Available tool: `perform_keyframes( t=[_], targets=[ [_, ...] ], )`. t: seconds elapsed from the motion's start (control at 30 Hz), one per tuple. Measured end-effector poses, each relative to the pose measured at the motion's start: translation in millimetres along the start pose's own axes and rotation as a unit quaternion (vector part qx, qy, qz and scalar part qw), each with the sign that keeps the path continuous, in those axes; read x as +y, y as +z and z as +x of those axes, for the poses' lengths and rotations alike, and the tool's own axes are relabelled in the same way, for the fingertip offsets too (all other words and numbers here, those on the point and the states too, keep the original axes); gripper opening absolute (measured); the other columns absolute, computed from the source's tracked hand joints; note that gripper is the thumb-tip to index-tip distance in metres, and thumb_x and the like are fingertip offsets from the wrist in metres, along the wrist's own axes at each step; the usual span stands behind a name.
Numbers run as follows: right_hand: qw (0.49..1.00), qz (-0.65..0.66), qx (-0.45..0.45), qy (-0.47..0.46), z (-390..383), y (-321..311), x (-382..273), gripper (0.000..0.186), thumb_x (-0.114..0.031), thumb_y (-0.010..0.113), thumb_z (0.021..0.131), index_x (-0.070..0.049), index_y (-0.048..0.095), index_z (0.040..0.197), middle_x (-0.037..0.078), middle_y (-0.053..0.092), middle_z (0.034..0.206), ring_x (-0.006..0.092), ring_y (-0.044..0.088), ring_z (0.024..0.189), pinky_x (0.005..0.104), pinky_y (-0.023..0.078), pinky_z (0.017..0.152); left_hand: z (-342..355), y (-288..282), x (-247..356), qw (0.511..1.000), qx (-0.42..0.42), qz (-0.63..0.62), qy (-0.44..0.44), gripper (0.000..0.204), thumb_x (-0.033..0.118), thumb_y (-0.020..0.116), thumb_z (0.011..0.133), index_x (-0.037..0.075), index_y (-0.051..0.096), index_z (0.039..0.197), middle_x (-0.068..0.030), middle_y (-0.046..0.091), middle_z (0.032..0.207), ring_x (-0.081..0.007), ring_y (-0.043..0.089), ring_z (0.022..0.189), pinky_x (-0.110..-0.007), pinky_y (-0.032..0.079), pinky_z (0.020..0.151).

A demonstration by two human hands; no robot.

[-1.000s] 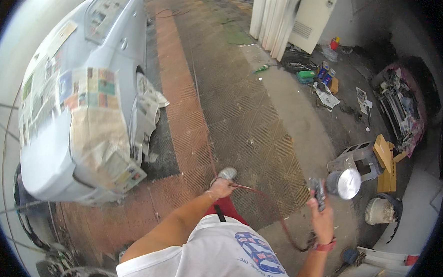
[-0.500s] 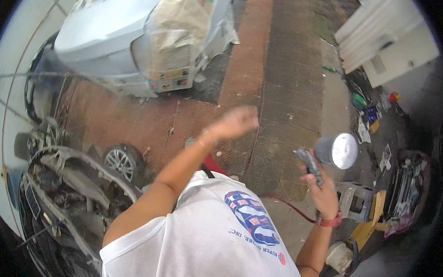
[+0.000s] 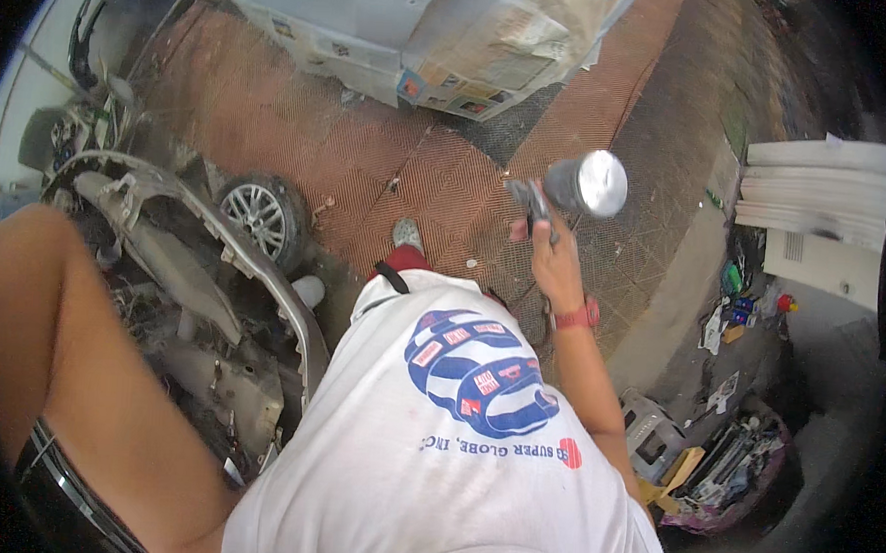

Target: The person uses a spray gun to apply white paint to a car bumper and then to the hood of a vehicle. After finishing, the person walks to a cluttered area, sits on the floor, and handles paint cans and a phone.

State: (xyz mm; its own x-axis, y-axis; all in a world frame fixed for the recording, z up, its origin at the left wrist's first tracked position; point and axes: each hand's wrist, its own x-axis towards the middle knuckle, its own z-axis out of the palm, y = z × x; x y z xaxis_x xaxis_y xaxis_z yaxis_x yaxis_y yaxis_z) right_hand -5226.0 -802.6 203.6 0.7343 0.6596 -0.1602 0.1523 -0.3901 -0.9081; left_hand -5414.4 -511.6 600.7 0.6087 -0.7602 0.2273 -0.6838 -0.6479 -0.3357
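Out in front of my body, my right hand (image 3: 554, 257) grips a paint spray gun (image 3: 533, 213). Its grey cup with a shiny silver end (image 3: 600, 184) points away to the right of the fingers. A red band circles that wrist. My left arm (image 3: 105, 409) is raised and bent at the left edge, and its hand lies outside the picture. Beyond the spray gun stands a pale grey-blue vehicle body (image 3: 337, 11), partly covered with masking paper (image 3: 495, 54); the gun is apart from it.
A wheel (image 3: 259, 219) lies on the left beside a grey bumper frame (image 3: 215, 225) and other car parts. At right are a white panelled cabinet (image 3: 819, 266), scattered litter (image 3: 732, 312), a grey box-like part (image 3: 650, 433) and a purple-edged car part (image 3: 733, 482). Patterned red tiles (image 3: 281, 108) cover the floor.
My left hand has swung from the front out of view at left, the arm now raised. The right hand, still holding the spray gun, is further forward and left. The view has shifted.
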Motion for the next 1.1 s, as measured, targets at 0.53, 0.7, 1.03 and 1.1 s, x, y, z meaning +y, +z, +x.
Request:
perform_keyframes(
  t=[0.53, 0.7, 1.03, 1.1],
  targets=[
    [0.932, -0.238, 0.016, -0.272, 270.2, 131.6, 14.9, 0.079, -0.066, 0.050, 0.109, -0.007, 0.052, 0.161, 0.032, 0.065, 0.142, 0.0537, 0.061, 0.133, 0.0549, 0.050, 0.110, -43.9, 22.5, -20.6, 0.980, -0.158, -0.076, -0.095, 0.054, 0.038, 0.061, 0.109, 0.003, 0.061, 0.149, -0.0189, 0.065, 0.148, -0.0324, 0.059, 0.140, -0.047, 0.041, 0.123],
    [0.915, -0.331, -0.104, -0.206, 311.5, 144.5, 67.2, 0.072, -0.066, 0.055, 0.107, 0.001, 0.072, 0.128, 0.032, 0.074, 0.111, 0.0549, 0.069, 0.101, 0.0581, 0.056, 0.087, -51.0, 53.5, -47.8, 0.971, -0.177, -0.082, -0.135, 0.054, 0.037, 0.063, 0.108, 0.003, 0.062, 0.149, -0.0182, 0.065, 0.148, -0.0325, 0.058, 0.141, -0.047, 0.041, 0.124],
    [0.918, -0.331, -0.132, -0.175, 344.6, 200.5, 92.9, 0.068, -0.058, 0.058, 0.108, 0.003, 0.066, 0.136, 0.033, 0.072, 0.112, 0.0522, 0.071, 0.098, 0.0579, 0.056, 0.082, -53.6, 83.7, -54.2, 0.957, -0.182, -0.049, -0.222, 0.053, 0.035, 0.065, 0.105, 0.002, 0.062, 0.148, -0.0168, 0.065, 0.149, -0.0327, 0.057, 0.142, -0.047, 0.039, 0.124],
    [0.936, -0.281, -0.114, -0.179, 338.0, 205.8, 108.4, 0.067, -0.058, 0.057, 0.109, 0.003, 0.065, 0.136, 0.034, 0.072, 0.113, 0.0535, 0.070, 0.101, 0.0586, 0.056, 0.086, -53.4, 79.1, -56.4, 0.953, -0.171, -0.038, -0.248, 0.053, 0.035, 0.066, 0.105, 0.002, 0.062, 0.148, -0.0165, 0.064, 0.149, -0.0328, 0.056, 0.142, -0.047, 0.039, 0.124]
  ],
)
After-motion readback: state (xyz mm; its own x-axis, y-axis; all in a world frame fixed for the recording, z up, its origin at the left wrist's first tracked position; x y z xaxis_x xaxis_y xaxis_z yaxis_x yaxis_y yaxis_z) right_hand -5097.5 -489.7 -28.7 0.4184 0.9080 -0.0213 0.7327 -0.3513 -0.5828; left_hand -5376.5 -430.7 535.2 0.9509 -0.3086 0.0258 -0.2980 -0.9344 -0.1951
